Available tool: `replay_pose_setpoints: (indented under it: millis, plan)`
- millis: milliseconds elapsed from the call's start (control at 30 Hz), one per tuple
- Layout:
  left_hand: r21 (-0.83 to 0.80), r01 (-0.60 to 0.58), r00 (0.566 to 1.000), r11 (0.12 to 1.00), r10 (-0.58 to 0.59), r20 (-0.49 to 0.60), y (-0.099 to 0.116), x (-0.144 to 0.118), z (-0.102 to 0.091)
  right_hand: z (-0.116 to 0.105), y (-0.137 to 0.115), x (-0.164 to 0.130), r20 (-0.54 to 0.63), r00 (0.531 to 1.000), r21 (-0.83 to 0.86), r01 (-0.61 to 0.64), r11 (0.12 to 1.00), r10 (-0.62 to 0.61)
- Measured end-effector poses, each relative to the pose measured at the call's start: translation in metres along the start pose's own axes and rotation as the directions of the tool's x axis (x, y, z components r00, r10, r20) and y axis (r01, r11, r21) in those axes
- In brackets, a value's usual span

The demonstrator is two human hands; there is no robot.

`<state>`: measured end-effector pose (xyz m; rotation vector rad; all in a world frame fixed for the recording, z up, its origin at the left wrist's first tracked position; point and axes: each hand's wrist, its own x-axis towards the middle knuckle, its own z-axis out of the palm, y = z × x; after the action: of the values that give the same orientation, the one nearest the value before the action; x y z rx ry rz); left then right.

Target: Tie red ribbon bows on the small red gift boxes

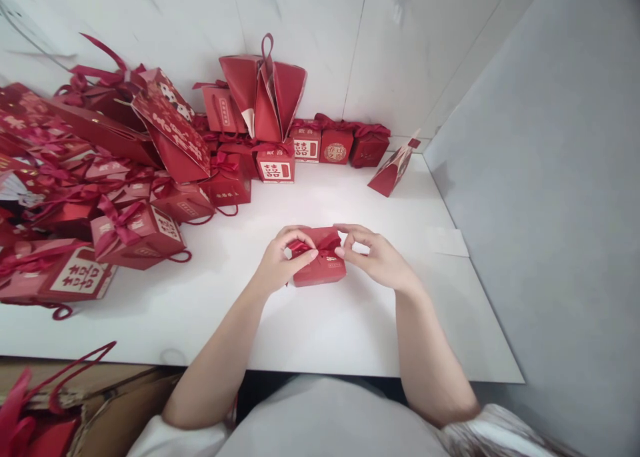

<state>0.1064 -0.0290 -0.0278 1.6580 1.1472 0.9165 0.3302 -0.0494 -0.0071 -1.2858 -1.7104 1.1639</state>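
Head view: a small red gift box (pixel 320 267) is seen resting on the white tabletop (pixel 350 323), near the middle and just in front of the person. A dark red ribbon (pixel 320 245) is laid across its top, and both hands are placed upon it. The left hand (pixel 281 260) is curled against the left side of the box, its fingers closed in a pinch on the ribbon's left loop. The right hand (pixel 377 257) is set at the right side, its thumb and forefinger closed on the ribbon's right loop, the other fingers being held loosely extended. The box is thus framed between the two hands and touched by both. To the left, well apart from the hands, a heap of red gift boxes (pixel 95 197) with ribbons and cord handles is spread over the tabletop. Along the back wall a row of small red boxes (pixel 320 147) is lined up, and behind it a tall folded red bag (pixel 265 90) is stood upright. A single tilted red box (pixel 393 167) is seen near the right wall.
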Motion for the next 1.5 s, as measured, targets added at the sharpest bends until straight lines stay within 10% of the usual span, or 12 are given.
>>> replay_pose_setpoints:
  millis: [567, 833, 1100, 1500]
  plan:
    - [-0.005, -0.043, 0.993, 0.999, 0.043, 0.114, 0.003, 0.000, 0.001, 0.038, 0.008, 0.012, -0.406, 0.880, -0.226, 0.166, 0.960, -0.248]
    - [-0.266, 0.094, 0.951, 0.959, -0.007, 0.310, -0.003, 0.003, -0.027, 0.033, 0.007, 0.010, -0.244, 0.966, -0.143, 0.050, 0.988, -0.085]
    - [-0.148, 0.009, 0.940, 0.989, 0.042, 0.339, 0.007, -0.002, -0.031, 0.035, 0.010, 0.011, -0.215, 0.977, -0.010, 0.003, 1.000, -0.005]
    - [0.145, 0.012, 0.985, 0.989, 0.013, -0.174, 0.006, -0.004, 0.003, 0.045, 0.003, 0.011, -0.299, 0.954, 0.068, 0.009, 0.998, 0.012]
